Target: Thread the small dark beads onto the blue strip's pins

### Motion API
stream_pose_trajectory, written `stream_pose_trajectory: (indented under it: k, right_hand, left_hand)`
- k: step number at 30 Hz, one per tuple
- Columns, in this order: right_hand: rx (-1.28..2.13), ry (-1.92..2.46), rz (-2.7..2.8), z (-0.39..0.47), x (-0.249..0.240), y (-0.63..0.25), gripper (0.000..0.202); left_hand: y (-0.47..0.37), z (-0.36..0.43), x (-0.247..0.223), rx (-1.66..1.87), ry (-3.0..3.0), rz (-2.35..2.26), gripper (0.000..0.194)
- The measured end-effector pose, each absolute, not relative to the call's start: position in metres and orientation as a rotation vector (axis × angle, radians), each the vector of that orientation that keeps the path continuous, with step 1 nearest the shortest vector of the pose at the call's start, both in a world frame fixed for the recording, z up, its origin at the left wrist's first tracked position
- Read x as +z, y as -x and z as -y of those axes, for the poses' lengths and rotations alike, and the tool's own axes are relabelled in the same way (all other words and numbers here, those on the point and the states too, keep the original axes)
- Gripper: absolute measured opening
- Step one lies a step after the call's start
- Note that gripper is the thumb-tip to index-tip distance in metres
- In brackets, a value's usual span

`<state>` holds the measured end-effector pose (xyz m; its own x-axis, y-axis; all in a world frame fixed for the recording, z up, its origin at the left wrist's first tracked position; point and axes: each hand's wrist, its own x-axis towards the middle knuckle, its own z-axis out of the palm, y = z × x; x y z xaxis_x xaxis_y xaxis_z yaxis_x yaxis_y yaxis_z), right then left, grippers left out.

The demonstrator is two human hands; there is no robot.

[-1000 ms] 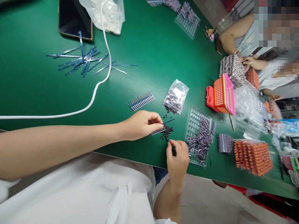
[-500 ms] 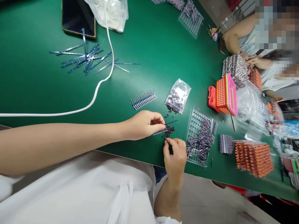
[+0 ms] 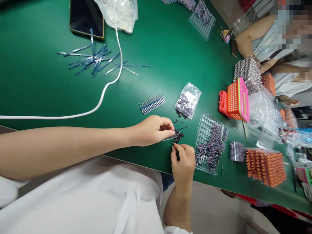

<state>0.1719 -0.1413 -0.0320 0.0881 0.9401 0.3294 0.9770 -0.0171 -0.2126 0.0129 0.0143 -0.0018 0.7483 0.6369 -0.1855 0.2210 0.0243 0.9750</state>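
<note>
My left hand (image 3: 156, 130) is closed with thumb and fingers around a thin dark strip (image 3: 181, 128), whose free end points right. Below that hand, part of a flat strip with rows of small pieces (image 3: 168, 138) lies on the table. A heap of small dark beads (image 3: 178, 137) sits just under the held strip's end. At the heap's near edge my right hand (image 3: 183, 159) pinches thumb and forefinger together; anything between the tips is too small to make out. Behind the hands lies a blue strip lined with wire-ended pieces (image 3: 152, 104).
A bag of dark beads (image 3: 187, 100) lies behind the heap. On the right stand a clear tray (image 3: 201, 128) of wired parts, an orange stack (image 3: 265, 167) and a pink-rimmed basket (image 3: 237, 99). A white cable (image 3: 104, 89) crosses beside loose blue strips (image 3: 95, 60) and a phone (image 3: 86, 19). Another person sits opposite.
The whole view has shifted slightly, so things appear a little farther right. Both hands keep nearly the same pose beside the bead heap.
</note>
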Motion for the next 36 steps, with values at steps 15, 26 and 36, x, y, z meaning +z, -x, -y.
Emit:
stream_pose_trajectory:
  k: [15,26,36]
  right_hand:
    - [0.282,1.878,1.35,0.137,-0.026,-0.163,0.004]
    - [0.127,1.645,1.152,0.132,-0.021,-0.149,0.007]
    - [-0.309,1.673,1.292,0.125,-0.029,-0.146,0.016]
  left_hand:
    - [-0.009,-0.013,0.002,0.327,-1.563,-0.573,0.021]
    - [-0.007,-0.001,0.001,0.404,-1.476,-0.349,0.018]
    - [-0.01,0.006,-0.005,0.43,-1.283,-0.375,0.017]
